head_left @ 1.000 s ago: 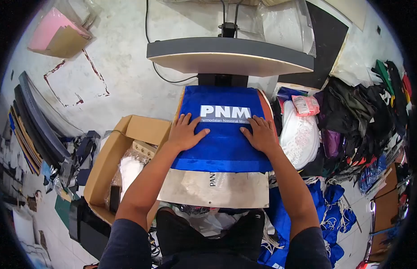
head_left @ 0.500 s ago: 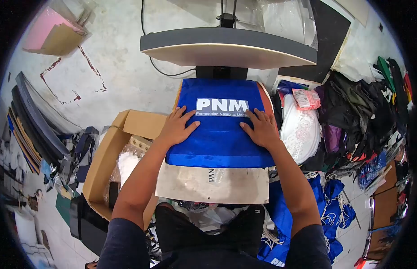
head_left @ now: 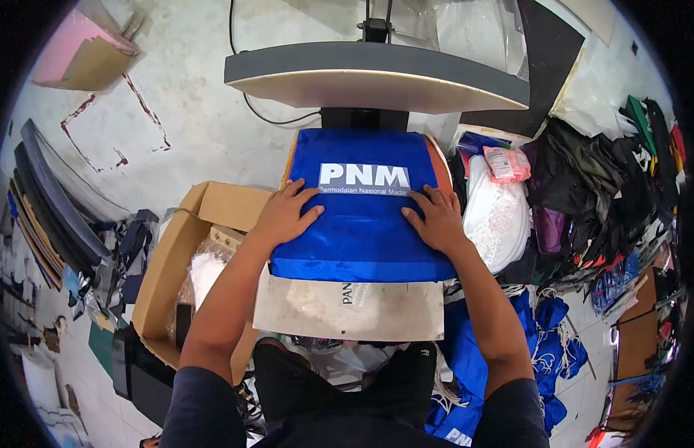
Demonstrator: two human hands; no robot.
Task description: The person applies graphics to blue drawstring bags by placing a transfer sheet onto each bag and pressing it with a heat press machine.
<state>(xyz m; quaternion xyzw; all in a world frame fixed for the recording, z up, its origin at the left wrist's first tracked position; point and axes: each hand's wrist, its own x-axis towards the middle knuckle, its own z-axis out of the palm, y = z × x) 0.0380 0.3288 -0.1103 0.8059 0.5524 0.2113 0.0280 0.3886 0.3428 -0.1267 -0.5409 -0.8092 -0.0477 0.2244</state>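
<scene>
A blue fabric bag (head_left: 362,243) lies spread on the lower bed of a heat press. Near its upper middle sits a transfer print (head_left: 364,179) with white "PNM" lettering and a smaller text line. My left hand (head_left: 291,213) rests on the fabric just left of the print, fingers spread. On the opposite side, my right hand (head_left: 435,216) lies on the fabric with its fingertips by the print's lower right corner. Above and behind the bag stands the raised upper plate (head_left: 377,78) of the press. A worn board (head_left: 351,310) sticks out below the bag's near edge.
An open cardboard box (head_left: 164,280) stands at the left. White round pieces (head_left: 496,216) with a pink packet (head_left: 507,164) lie on the right, beside a heap of dark cloth (head_left: 586,187). Blue bags with white cords (head_left: 541,343) are piled at the lower right.
The view has shifted slightly. Both hands stay on the blue bag in nearly the same places, and the print and press look unchanged.
</scene>
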